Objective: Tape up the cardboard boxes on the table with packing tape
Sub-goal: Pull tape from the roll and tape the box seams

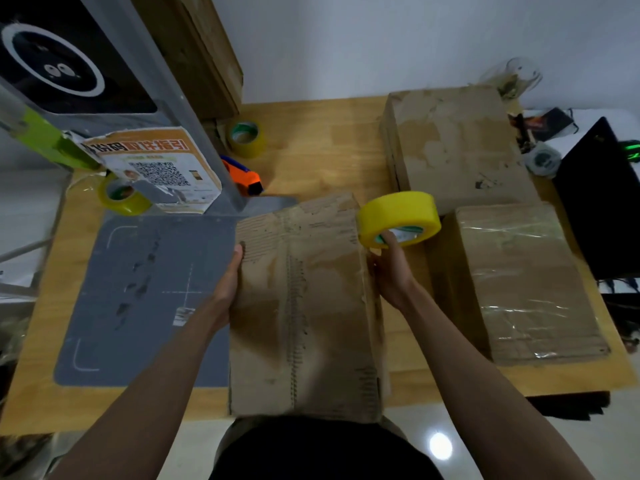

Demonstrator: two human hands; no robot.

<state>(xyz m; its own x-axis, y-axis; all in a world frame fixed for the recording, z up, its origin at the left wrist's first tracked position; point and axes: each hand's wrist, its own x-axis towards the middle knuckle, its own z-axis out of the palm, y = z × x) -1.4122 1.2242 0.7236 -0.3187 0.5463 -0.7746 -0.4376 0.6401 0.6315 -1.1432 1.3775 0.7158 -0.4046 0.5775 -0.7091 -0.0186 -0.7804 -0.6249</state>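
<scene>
A worn cardboard box (304, 306) stands in front of me at the table's near edge, its top flaps closed along a torn centre seam. My left hand (227, 285) presses flat against the box's left side. My right hand (389, 268) is at the box's right upper corner and holds a yellow roll of packing tape (398, 216) with fingers through its core. A second box (457, 147) lies at the back right. A third box (526, 282), with clear tape strips across it, lies at the right.
A grey mat (145, 292) covers the wooden table (311, 150) on the left. Two more tape rolls (246, 137) (123, 195) and an orange tape dispenser (242, 174) sit at the back left by a metal stand with a QR-code sign (152, 168). A black laptop (602, 202) is at far right.
</scene>
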